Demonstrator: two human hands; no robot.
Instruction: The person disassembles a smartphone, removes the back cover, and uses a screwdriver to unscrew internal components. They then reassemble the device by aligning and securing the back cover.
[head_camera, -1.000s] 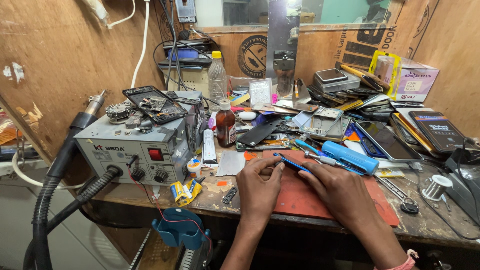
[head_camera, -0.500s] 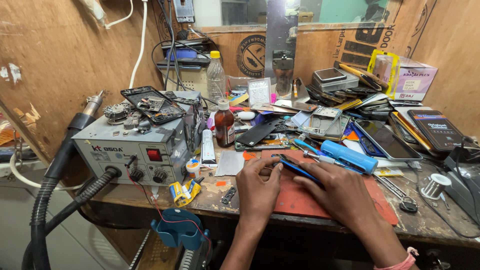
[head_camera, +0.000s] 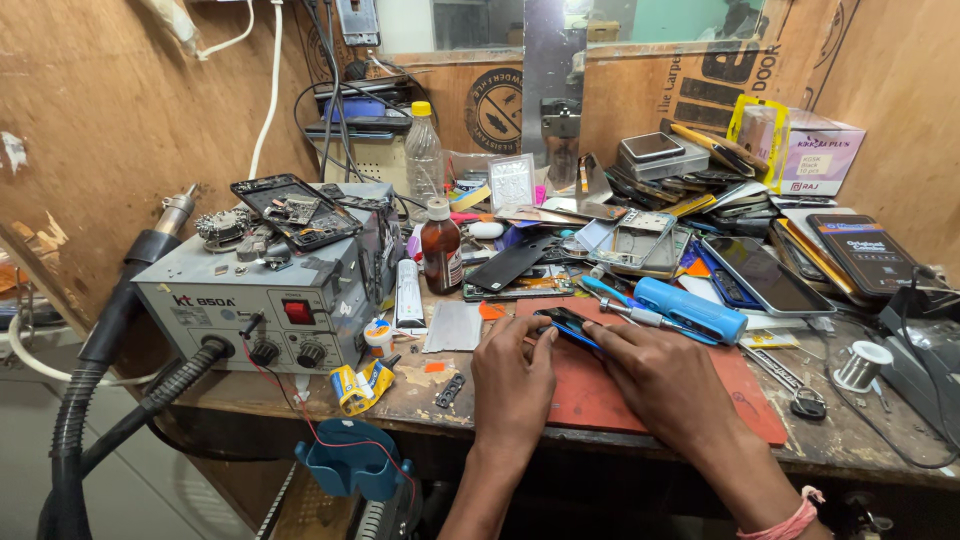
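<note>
Head view: one blue-edged phone (head_camera: 566, 325) sits tilted over the red mat (head_camera: 640, 405). Two hands grip it, the left hand (head_camera: 513, 372) and right hand (head_camera: 668, 380) curled at either end.

A phone repair workshop, probably a small stall. Left of the left hand (head_camera: 512, 370) stands a hot-air rework station (head_camera: 262, 300). Beyond the right hand (head_camera: 668, 378) lie stacked phones (head_camera: 700, 180) and a solder spool (head_camera: 860, 365).
</note>
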